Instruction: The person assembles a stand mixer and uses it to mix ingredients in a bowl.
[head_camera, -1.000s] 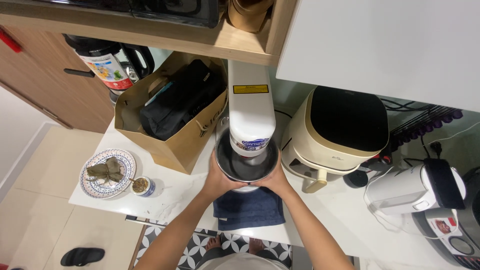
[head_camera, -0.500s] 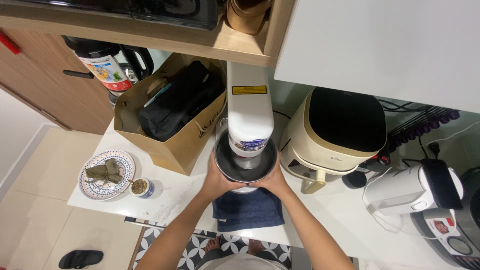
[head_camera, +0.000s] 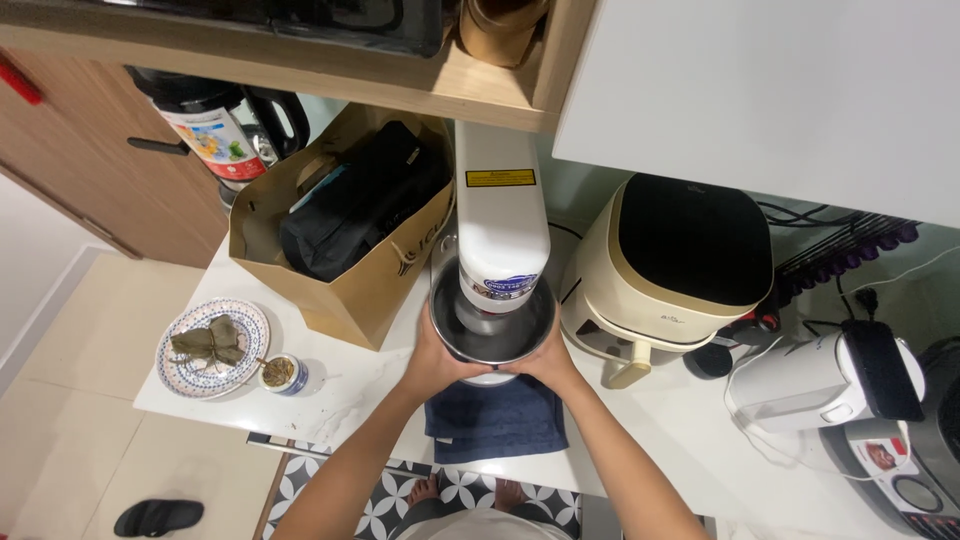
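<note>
A white stand mixer (head_camera: 500, 215) stands on the white counter (head_camera: 350, 395), its head over a steel mixing bowl (head_camera: 490, 330). My left hand (head_camera: 437, 360) grips the bowl's near left side. On the near right side of the bowl sits my right hand (head_camera: 548, 362), also gripping it. A dark blue cloth (head_camera: 495, 420) lies on the counter under the mixer, between my forearms.
A brown paper bag (head_camera: 360, 290) with a black bag inside stands left of the mixer. A patterned plate (head_camera: 212, 350) with leaf-wrapped food and a small jar (head_camera: 280, 373) sit at the left edge. A cream air fryer (head_camera: 670, 270), white kettle (head_camera: 820, 385) and a shelf above crowd the right.
</note>
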